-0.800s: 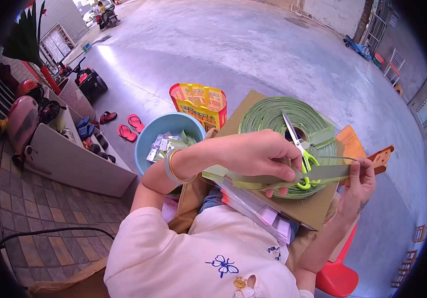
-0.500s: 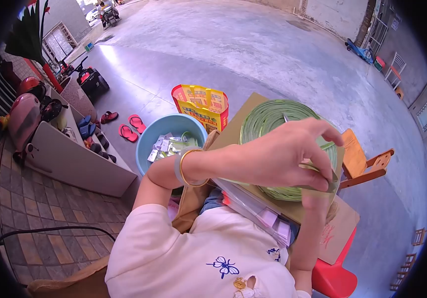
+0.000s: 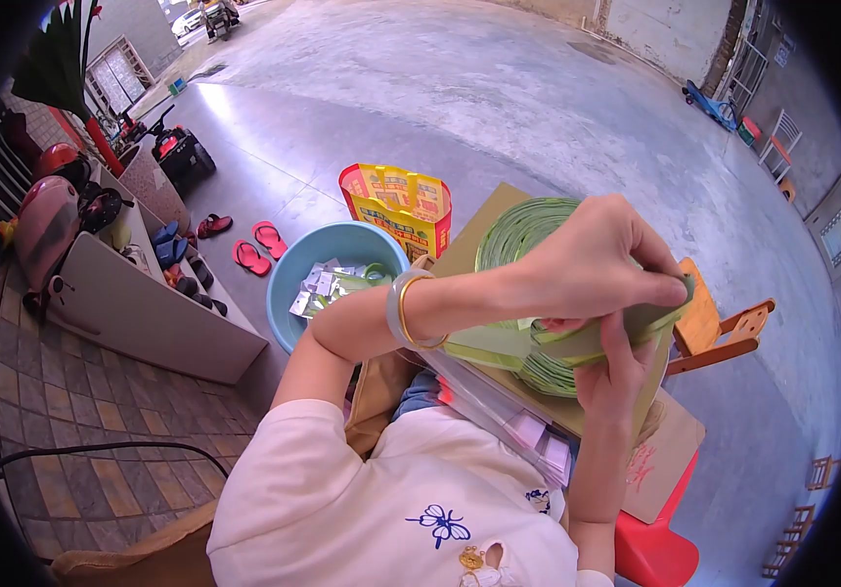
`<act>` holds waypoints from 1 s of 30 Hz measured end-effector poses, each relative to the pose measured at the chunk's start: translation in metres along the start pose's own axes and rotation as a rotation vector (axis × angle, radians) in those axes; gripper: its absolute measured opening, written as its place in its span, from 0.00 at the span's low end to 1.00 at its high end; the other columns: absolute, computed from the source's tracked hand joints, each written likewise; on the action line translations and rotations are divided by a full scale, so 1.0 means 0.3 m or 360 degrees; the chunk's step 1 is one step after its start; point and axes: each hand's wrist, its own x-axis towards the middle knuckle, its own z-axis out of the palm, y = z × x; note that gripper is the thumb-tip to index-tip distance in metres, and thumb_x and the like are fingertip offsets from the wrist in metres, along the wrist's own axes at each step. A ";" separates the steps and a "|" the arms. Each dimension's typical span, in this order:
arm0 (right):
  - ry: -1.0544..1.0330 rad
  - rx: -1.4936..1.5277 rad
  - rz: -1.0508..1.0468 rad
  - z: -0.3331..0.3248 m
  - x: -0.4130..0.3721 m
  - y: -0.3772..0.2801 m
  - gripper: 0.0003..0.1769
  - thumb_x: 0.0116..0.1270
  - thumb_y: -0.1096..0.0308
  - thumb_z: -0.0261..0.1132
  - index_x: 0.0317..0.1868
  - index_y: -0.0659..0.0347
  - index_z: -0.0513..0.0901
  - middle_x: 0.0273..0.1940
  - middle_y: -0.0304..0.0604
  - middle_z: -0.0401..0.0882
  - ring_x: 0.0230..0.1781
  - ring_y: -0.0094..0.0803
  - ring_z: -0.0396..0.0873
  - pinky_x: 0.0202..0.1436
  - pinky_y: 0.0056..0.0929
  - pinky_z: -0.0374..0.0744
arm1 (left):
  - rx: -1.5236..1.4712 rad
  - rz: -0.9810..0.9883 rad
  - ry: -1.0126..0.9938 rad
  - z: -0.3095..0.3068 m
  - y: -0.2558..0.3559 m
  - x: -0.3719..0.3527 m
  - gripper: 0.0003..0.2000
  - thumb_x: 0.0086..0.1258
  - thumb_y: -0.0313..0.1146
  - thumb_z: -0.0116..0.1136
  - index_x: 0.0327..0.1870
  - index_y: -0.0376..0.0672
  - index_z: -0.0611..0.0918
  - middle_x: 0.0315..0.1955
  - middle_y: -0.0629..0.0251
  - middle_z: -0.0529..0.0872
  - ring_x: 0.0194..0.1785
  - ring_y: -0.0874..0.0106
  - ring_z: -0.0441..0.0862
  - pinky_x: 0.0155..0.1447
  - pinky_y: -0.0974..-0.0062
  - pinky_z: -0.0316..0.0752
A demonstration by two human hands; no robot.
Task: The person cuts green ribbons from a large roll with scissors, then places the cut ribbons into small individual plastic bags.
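A flat green ribbon is looped between my two hands above a large coil of green ribbon. My left hand, with bangles on its wrist, pinches the ribbon between thumb and fingertips at the right end of the loop. Lower down, my right hand has its fingers closed on the same ribbon; some of them are hidden behind it. The coil lies on a brown cardboard sheet in front of my body, partly covered by my left hand and forearm.
A blue basin with white cards and green ribbon pieces stands to the left. Behind it is a yellow-red bag. A wooden chair and a red stool are at the right. Pink slippers lie on the floor.
My left hand has moved right and slightly up, drawing the ribbon into a wide loop. My right hand, mostly hidden before, now shows beneath it, holding the ribbon.
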 end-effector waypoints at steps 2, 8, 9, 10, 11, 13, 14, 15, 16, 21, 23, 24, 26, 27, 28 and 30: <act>0.0059 0.0215 0.0251 0.015 0.033 -0.011 0.18 0.71 0.61 0.50 0.54 0.64 0.66 0.45 0.42 0.73 0.46 0.30 0.74 0.51 0.31 0.75 | -0.0194 -0.0240 -0.0047 -0.013 0.016 -0.004 0.18 0.61 0.40 0.62 0.41 0.32 0.80 0.26 0.62 0.84 0.35 0.78 0.79 0.44 0.78 0.74; 0.0012 0.1007 -0.0199 -0.191 0.118 -0.118 0.09 0.72 0.68 0.47 0.46 0.62 0.71 0.47 0.44 0.75 0.53 0.32 0.73 0.61 0.37 0.72 | -0.0155 -0.0497 -0.0868 -0.081 -0.160 -0.040 0.24 0.62 0.42 0.62 0.51 0.31 0.73 0.32 0.62 0.83 0.35 0.78 0.80 0.42 0.82 0.74; 0.0144 0.1062 -0.0269 -0.227 0.127 -0.132 0.09 0.72 0.68 0.46 0.45 0.62 0.71 0.47 0.44 0.75 0.53 0.33 0.73 0.63 0.38 0.71 | -0.0056 -0.0556 -0.1140 -0.099 -0.189 -0.049 0.23 0.62 0.40 0.62 0.50 0.30 0.73 0.32 0.62 0.84 0.35 0.78 0.80 0.42 0.82 0.74; 0.0202 0.1083 -0.0274 -0.267 0.130 -0.146 0.09 0.72 0.68 0.46 0.46 0.62 0.71 0.49 0.44 0.75 0.54 0.34 0.72 0.64 0.39 0.69 | -0.0094 -0.0634 -0.1150 -0.119 -0.199 -0.058 0.22 0.62 0.38 0.61 0.49 0.30 0.73 0.33 0.61 0.84 0.35 0.78 0.81 0.42 0.82 0.74; 0.0262 0.1103 -0.0277 -0.305 0.124 -0.159 0.09 0.72 0.69 0.46 0.46 0.62 0.70 0.50 0.44 0.74 0.55 0.35 0.71 0.65 0.39 0.68 | -0.0134 -0.0712 -0.1160 -0.139 -0.206 -0.069 0.20 0.63 0.36 0.61 0.49 0.29 0.74 0.34 0.60 0.84 0.36 0.78 0.81 0.42 0.82 0.74; 0.0320 0.1050 -0.0306 -0.345 0.117 -0.161 0.09 0.72 0.69 0.46 0.47 0.63 0.70 0.52 0.44 0.73 0.56 0.36 0.70 0.66 0.40 0.66 | -0.0195 -0.0794 -0.1133 -0.176 -0.197 -0.091 0.18 0.64 0.33 0.59 0.48 0.29 0.74 0.36 0.59 0.85 0.36 0.79 0.81 0.41 0.82 0.74; 0.0328 0.0970 -0.0335 -0.371 0.118 -0.143 0.09 0.72 0.69 0.46 0.47 0.62 0.69 0.53 0.45 0.72 0.57 0.36 0.69 0.67 0.40 0.66 | -0.0222 -0.0796 -0.1108 -0.189 -0.178 -0.099 0.17 0.64 0.32 0.58 0.48 0.29 0.74 0.36 0.58 0.85 0.36 0.80 0.81 0.41 0.82 0.75; 0.0354 0.0875 -0.0364 -0.404 0.112 -0.131 0.09 0.72 0.69 0.46 0.47 0.62 0.69 0.54 0.45 0.72 0.58 0.36 0.69 0.67 0.40 0.65 | -0.0262 -0.0799 -0.1103 -0.194 -0.163 -0.106 0.16 0.65 0.30 0.58 0.48 0.29 0.74 0.36 0.58 0.85 0.36 0.80 0.81 0.41 0.83 0.75; 0.0436 0.1072 -0.0305 -0.407 0.110 -0.118 0.09 0.71 0.69 0.47 0.48 0.61 0.69 0.54 0.45 0.72 0.59 0.37 0.67 0.67 0.40 0.64 | -0.0141 -0.0722 -0.1089 -0.196 -0.145 -0.115 0.15 0.64 0.30 0.58 0.48 0.28 0.74 0.36 0.58 0.85 0.36 0.81 0.81 0.41 0.82 0.75; 0.0473 0.1171 -0.0245 -0.453 0.074 -0.045 0.10 0.72 0.66 0.45 0.47 0.62 0.68 0.55 0.47 0.72 0.59 0.41 0.68 0.67 0.43 0.65 | 0.0209 -0.0670 -0.1037 -0.184 -0.099 -0.137 0.11 0.62 0.28 0.61 0.40 0.29 0.77 0.30 0.66 0.85 0.33 0.87 0.76 0.37 0.85 0.72; 0.0537 0.1184 -0.0228 -0.448 0.064 -0.039 0.11 0.72 0.66 0.44 0.47 0.62 0.68 0.54 0.47 0.72 0.59 0.42 0.68 0.67 0.43 0.66 | 0.0451 -0.0725 -0.1011 -0.192 -0.068 -0.129 0.10 0.61 0.30 0.62 0.36 0.31 0.79 0.26 0.69 0.84 0.29 0.87 0.75 0.34 0.86 0.70; 0.0532 0.1220 -0.0251 -0.440 0.063 -0.036 0.11 0.73 0.66 0.44 0.47 0.63 0.68 0.54 0.49 0.72 0.57 0.42 0.70 0.66 0.43 0.67 | 0.0599 -0.0712 -0.0991 -0.200 -0.053 -0.123 0.09 0.60 0.31 0.62 0.33 0.32 0.80 0.24 0.70 0.83 0.26 0.87 0.74 0.32 0.87 0.70; 0.0781 0.1019 -0.0270 -0.401 0.066 -0.028 0.11 0.73 0.66 0.44 0.47 0.64 0.67 0.53 0.50 0.72 0.56 0.42 0.71 0.65 0.43 0.68 | 0.0610 -0.0627 -0.0878 -0.217 -0.042 -0.126 0.10 0.58 0.33 0.64 0.32 0.34 0.82 0.17 0.71 0.81 0.21 0.86 0.73 0.29 0.89 0.68; 0.0904 0.0918 -0.0277 -0.376 0.068 -0.020 0.11 0.72 0.66 0.44 0.47 0.65 0.67 0.52 0.51 0.72 0.55 0.42 0.71 0.65 0.43 0.68 | 0.0446 -0.0536 -0.0792 -0.214 -0.022 -0.120 0.10 0.57 0.33 0.65 0.32 0.35 0.83 0.20 0.70 0.81 0.24 0.84 0.74 0.31 0.87 0.69; 0.0858 0.0801 -0.0287 -0.358 0.068 -0.006 0.12 0.72 0.66 0.45 0.47 0.65 0.68 0.51 0.52 0.73 0.52 0.40 0.73 0.62 0.41 0.71 | 0.0280 -0.0445 -0.0703 -0.212 0.011 -0.112 0.09 0.57 0.33 0.65 0.32 0.35 0.83 0.23 0.68 0.82 0.27 0.82 0.76 0.33 0.86 0.70; 0.0698 0.0535 -0.0203 -0.302 0.073 0.013 0.12 0.72 0.66 0.46 0.47 0.65 0.69 0.50 0.51 0.73 0.51 0.38 0.74 0.60 0.39 0.72 | 0.0211 -0.0025 -0.0528 -0.186 0.014 -0.089 0.09 0.56 0.33 0.66 0.31 0.36 0.84 0.33 0.62 0.82 0.35 0.77 0.77 0.39 0.81 0.71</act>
